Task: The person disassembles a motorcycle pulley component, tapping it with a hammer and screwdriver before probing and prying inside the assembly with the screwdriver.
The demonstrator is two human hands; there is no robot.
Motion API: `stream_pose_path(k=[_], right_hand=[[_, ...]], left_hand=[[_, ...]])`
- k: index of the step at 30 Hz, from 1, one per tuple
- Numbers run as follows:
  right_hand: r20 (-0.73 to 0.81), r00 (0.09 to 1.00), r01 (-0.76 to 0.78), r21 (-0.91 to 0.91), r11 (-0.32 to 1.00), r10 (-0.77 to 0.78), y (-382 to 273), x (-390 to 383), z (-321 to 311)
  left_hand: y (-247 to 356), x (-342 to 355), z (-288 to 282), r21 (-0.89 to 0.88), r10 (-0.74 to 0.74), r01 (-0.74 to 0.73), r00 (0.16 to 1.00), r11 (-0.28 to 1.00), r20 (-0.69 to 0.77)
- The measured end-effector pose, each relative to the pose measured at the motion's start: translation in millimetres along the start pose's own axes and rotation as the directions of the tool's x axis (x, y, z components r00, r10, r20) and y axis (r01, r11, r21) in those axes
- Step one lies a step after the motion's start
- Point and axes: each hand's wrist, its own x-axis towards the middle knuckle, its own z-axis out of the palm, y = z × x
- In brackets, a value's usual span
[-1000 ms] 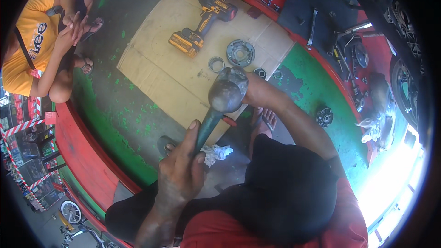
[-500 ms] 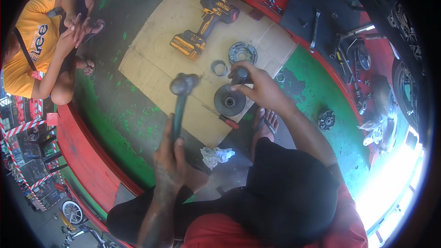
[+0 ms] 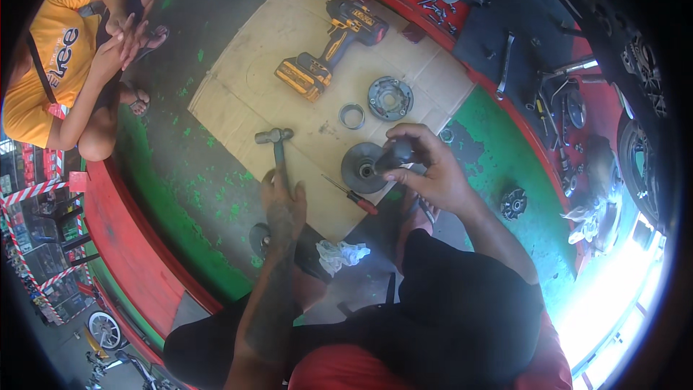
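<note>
The hammer (image 3: 276, 153) stands almost straight up and down in the picture. Its metal head is at the far end, lying over the cardboard sheet (image 3: 238, 97), and its handle runs back toward the person.

The left hand (image 3: 283, 206) is closed around the lower part of the handle, with the fingers curled tight. The right hand (image 3: 426, 170) is curled around a dark round tool (image 3: 393, 153) and presses it onto the dark metal disc (image 3: 363, 167), which lies flat on the cardboard near its front edge. The two hands are well apart, with a red-handled screwdriver (image 3: 352, 196) lying slanted between them.

Farther back on the cardboard there is a small metal ring (image 3: 351, 115), a round toothed plate (image 3: 390, 98) and a yellow and black power drill (image 3: 330, 48) (it lies slanted, with its battery end nearer the person). The cardboard to the left of the hammer is bare. A white rag (image 3: 341, 254) lies on the floor just by the left arm. Another person in a yellow shirt (image 3: 45, 65) sits far off at the upper left, beyond a red curb (image 3: 123, 231).
</note>
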Motion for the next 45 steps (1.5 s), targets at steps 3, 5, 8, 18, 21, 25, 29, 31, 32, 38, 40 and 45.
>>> stream_pose_path(k=[3,5,8,18,21,25,29,31,32,38,40,45], right_hand=[[0.128,0.991,-0.021,-0.029,0.999,0.025,-6,12,6],[0.183,0.983,-0.021,-0.037,0.999,0.027,-15,22,13],[0.282,0.957,0.160,-0.304,0.939,-0.072,-38,34,21],[0.339,0.940,0.174,-0.540,0.823,0.023,-193,-109,-46],[0.393,0.918,0.174,-0.536,0.826,0.061,-170,-134,-96],[0.452,0.889,0.185,-0.508,0.841,0.078,-151,-95,-47],[0.483,0.870,0.198,-0.526,0.827,0.098,-136,-30,-3],[0.531,0.841,0.209,-0.495,0.844,0.103,-119,4,4],[0.573,0.817,0.243,-0.445,0.862,0.065,-100,28,8],[0.377,0.906,0.065,-0.571,0.819,0.191,42,9,0],[0.315,0.936,0.062,-0.584,0.809,0.156,79,-7,16],[0.238,0.969,0.142,-0.747,0.649,0.061,138,-15,60]], left_hand=[[73,5,-29,-0.490,0.142,-0.104,0.989,0.866,0.041],[94,13,-45,-0.767,0.159,0.015,0.976,0.642,0.152],[103,23,-59,-0.763,0.274,0.017,0.928,0.646,0.252],[-11,33,-65,-0.906,-0.344,0.234,0.933,0.352,0.107],[-19,32,-38,-0.906,-0.398,0.284,0.906,0.314,0.147],[-26,27,-8,-0.897,-0.404,0.327,0.895,0.299,0.191],[-37,26,15,-0.861,-0.371,0.334,0.909,0.384,0.187],[-49,10,-1,-0.749,-0.326,0.363,0.923,0.555,0.206],[-65,6,-23,-0.603,-0.292,0.353,0.935,0.715,0.202],[-49,30,-35,-0.199,0.206,-0.146,0.922,0.969,0.329],[-43,28,-41,-0.147,0.299,-0.263,0.890,0.953,0.345],[-25,13,-30,0.285,0.323,-0.487,0.822,0.825,0.469]])
